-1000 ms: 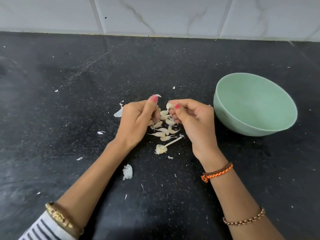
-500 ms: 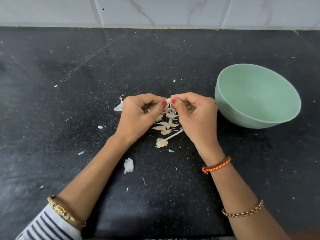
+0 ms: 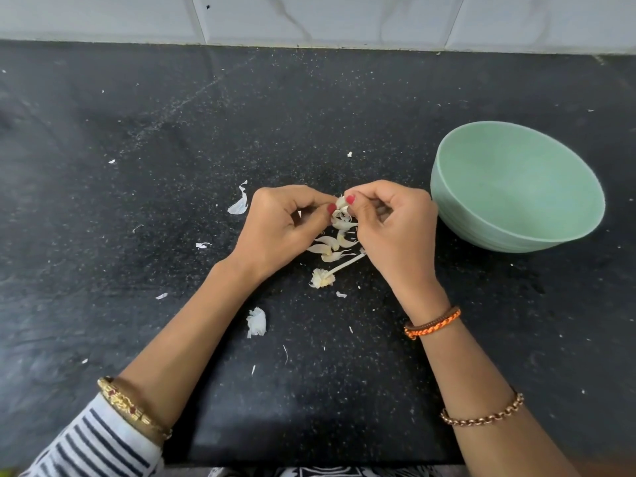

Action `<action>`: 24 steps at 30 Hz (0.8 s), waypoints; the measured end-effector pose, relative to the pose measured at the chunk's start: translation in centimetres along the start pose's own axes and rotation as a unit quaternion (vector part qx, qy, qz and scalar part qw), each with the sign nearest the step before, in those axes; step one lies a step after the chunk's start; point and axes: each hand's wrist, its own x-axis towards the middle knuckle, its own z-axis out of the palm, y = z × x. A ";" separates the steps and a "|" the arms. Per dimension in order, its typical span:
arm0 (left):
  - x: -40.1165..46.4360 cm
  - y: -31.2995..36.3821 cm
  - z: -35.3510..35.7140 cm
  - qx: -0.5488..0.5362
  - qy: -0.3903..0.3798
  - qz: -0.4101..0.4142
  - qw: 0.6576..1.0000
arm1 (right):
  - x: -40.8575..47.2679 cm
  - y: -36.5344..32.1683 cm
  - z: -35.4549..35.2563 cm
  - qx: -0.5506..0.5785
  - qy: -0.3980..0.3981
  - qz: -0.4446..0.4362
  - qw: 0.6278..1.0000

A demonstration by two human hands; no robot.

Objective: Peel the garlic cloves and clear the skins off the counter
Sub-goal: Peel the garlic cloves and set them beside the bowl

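Both hands meet at the centre of the frame, the left hand and right hand pinching one garlic clove between thumbs and fingertips. Just below them more cloves and a stem lie on the black surface. Skins are scattered left and lower centre. A green bowl stands at the right.

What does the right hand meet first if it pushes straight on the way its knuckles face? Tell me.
The right hand faces left across the counter, so it would probably meet the garlic clove it pinches, then the left hand touching that clove. Depth is hard to judge from this one view.
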 end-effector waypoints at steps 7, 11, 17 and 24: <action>-0.1 0.3 0.5 -0.027 0.025 -0.033 0.999 | -0.2 -0.1 0.3 0.007 0.011 0.001 1.000; -0.1 0.7 0.8 -0.047 0.048 -0.073 0.995 | -0.2 -0.2 0.2 0.010 -0.001 0.000 1.000; 0.0 1.4 0.8 -0.067 0.077 -0.088 0.991 | -0.1 -0.7 -0.1 0.058 -0.040 0.052 0.996; 0.8 0.7 -0.5 -0.167 0.133 -0.170 0.962 | 0.7 -1.6 -1.6 0.333 -0.099 0.199 0.916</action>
